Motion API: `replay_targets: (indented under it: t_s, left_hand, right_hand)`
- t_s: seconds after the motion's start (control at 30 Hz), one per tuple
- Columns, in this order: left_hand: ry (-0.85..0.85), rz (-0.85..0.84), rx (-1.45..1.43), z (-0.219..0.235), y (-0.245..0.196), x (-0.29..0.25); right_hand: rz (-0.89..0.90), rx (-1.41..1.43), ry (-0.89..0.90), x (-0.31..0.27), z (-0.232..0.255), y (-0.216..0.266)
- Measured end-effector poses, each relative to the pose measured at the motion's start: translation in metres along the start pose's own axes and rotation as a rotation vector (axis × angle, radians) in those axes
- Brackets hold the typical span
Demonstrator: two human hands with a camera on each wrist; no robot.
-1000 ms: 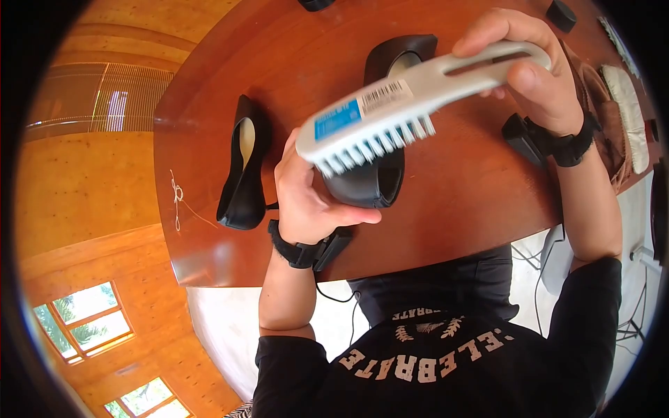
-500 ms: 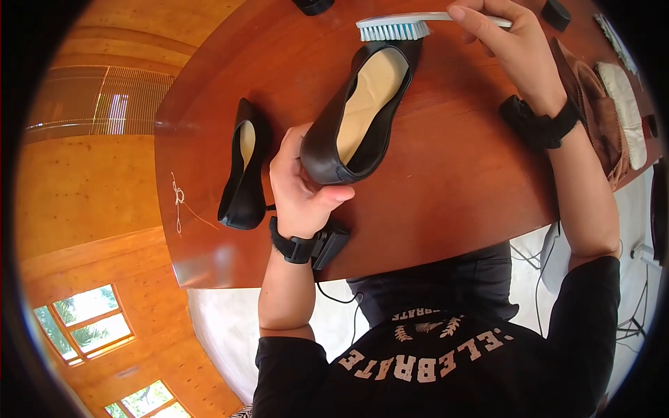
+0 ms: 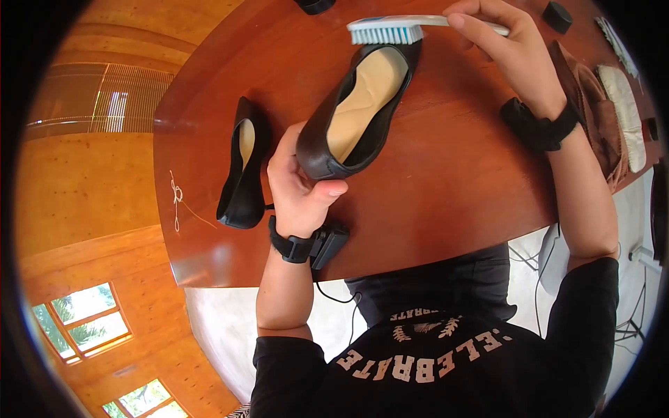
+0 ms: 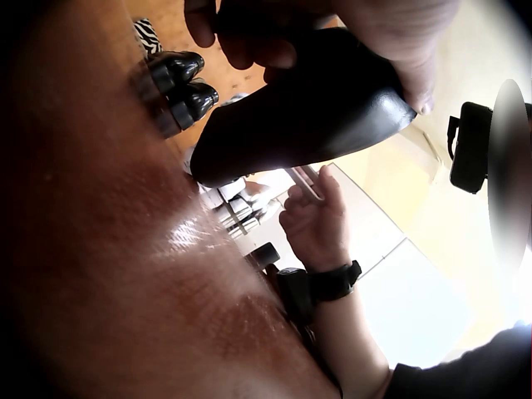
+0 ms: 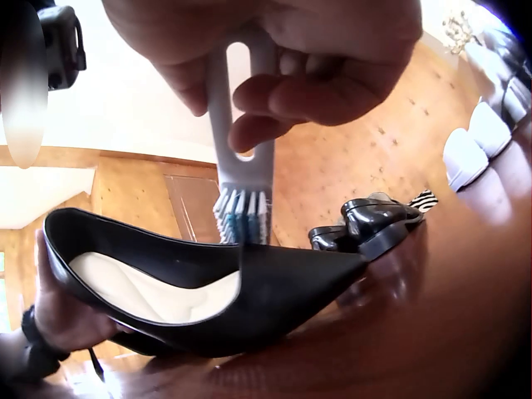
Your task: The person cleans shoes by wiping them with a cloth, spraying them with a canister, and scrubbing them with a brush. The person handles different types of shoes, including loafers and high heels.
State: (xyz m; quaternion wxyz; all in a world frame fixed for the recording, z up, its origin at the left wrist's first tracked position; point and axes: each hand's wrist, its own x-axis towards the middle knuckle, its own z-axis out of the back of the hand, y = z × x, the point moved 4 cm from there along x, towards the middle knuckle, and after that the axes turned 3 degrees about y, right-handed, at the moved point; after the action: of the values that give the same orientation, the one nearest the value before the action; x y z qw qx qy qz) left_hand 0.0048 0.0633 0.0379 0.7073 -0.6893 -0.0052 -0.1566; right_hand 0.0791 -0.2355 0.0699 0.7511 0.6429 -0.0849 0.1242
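Observation:
My left hand [image 3: 300, 191] grips a black pointed pump [image 3: 327, 129] round its heel end, with the thumb along the near side. The pump's opening and beige insole face up, and its toe points away from me. In my right hand [image 3: 512, 56] is the handle of a white scrubbing brush [image 3: 387, 31] with white and blue bristles. Those bristles rest at the pump's toe, as the right wrist view shows. The matching pump [image 3: 240, 198] stands on the table to the left of my left hand.
A brown cloth [image 3: 589, 115] and a pale pad [image 3: 622, 115] lie at the right of the brown table [image 3: 453, 167]. Thin string [image 3: 178, 198] lies near the left edge. Shiny black shoes [image 5: 370, 220] and white shoes [image 5: 474, 145] appear in the right wrist view.
The brush has gone from close above the held pump, label up, to its toe with bristles down, then shifted slightly left. The pump has tilted so its opening shows.

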Motion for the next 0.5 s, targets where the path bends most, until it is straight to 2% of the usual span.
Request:
replay_targets:
  t_s: [0.13,0.23,0.33,0.43,0.5]
  left_hand:
    - [-0.039,-0.018,0.048,0.002,0.002,-0.001]
    - [-0.041,-0.05,0.158,0.005,0.0,0.001]
    - [-0.078,-0.074,0.193,0.009,0.002,0.001]
    - [-0.108,-0.093,0.2,0.013,0.006,0.005]
    - [-0.096,-0.055,0.1,0.017,0.014,0.004]
  right_hand:
    - [-0.1,-0.204,-0.075,0.004,0.01,-0.001]
    - [-0.102,-0.3,-0.072,0.001,0.008,0.013]
    - [-0.007,-0.227,0.018,0.004,0.004,0.004]
    - [-0.001,-0.227,0.041,0.002,0.0,0.005]
    - [-0.046,-0.299,0.047,0.003,0.002,0.002]
